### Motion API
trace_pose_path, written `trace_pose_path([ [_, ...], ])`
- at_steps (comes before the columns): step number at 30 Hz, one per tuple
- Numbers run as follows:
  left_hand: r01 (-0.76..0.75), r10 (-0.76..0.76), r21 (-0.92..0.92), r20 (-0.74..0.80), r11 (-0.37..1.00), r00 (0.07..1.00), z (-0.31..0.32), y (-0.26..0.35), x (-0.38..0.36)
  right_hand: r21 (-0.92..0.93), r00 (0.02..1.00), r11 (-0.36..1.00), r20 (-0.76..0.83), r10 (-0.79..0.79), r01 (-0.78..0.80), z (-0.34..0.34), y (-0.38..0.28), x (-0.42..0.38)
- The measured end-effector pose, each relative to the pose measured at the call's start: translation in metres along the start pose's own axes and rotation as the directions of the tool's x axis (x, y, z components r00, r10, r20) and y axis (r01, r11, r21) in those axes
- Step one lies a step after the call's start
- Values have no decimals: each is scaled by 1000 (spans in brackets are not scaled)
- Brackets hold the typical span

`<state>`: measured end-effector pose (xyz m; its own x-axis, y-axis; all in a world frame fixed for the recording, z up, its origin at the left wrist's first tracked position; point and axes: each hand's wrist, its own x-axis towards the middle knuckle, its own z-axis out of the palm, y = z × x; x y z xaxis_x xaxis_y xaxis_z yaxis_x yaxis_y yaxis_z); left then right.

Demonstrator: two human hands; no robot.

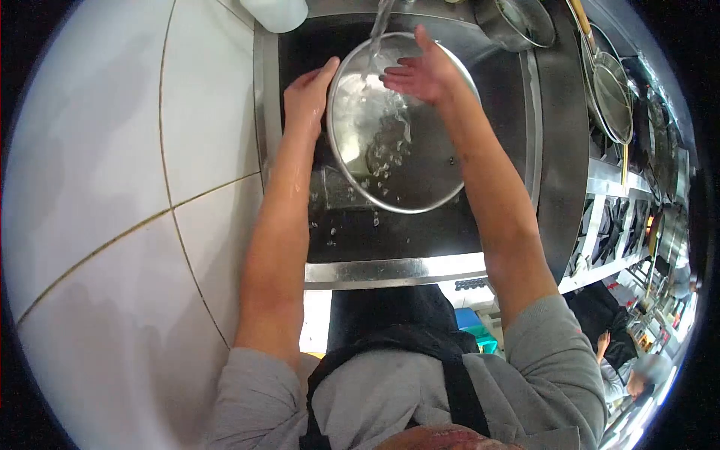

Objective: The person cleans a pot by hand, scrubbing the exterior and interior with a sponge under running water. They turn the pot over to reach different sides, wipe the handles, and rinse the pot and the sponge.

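Observation:
A wide round metal bowl [351,112] is over the dark sink [420,236], under a stream of running water [379,30]. Water splashes inside it, and drops fly near its lower side. My left hand [310,91] is closed on the bowl's left rim, its thumb along the edge and its other fingers partly hidden. Over the upper right of the bowl, my right hand [426,73] is open with fingers apart, close to the stream and holding nothing.
A steel pot [514,22] stands at the sink's back right corner, and a white container [276,12] at the back left. Strainers [611,97] lie to the right, beside stove burners [611,225]. A white tiled wall [210,112] borders the left. Another person [619,375] is at far right.

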<state>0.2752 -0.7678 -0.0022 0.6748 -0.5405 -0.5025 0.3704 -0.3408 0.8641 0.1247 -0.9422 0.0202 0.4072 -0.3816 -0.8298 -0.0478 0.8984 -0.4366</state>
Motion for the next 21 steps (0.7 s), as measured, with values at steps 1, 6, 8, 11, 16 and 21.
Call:
trace_pose_path([
  [1,2,-2,-12,-52,1000,999,-1,-5,-20,106,996,994,-85,-5,14,8,-2,21],
  [6,-106,143,317,-94,942,985,-19,-33,-53,28,891,942,315,-326,335,29,33,68],
  [8,-296,230,453,196,841,953,-35,-35,-44,-201,963,947,150,-224,252,56,56,40],
  [11,-203,81,420,291,885,953,-35,-33,-73,-162,981,970,97,-167,181,74,56,9],
  [16,-470,342,437,341,767,876,-11,-40,-115,-731,834,485,207,-511,479,69,69,56],
  [21,-335,221,500,274,799,936,8,-61,-139,-576,854,650,185,-486,495,51,67,60],
])
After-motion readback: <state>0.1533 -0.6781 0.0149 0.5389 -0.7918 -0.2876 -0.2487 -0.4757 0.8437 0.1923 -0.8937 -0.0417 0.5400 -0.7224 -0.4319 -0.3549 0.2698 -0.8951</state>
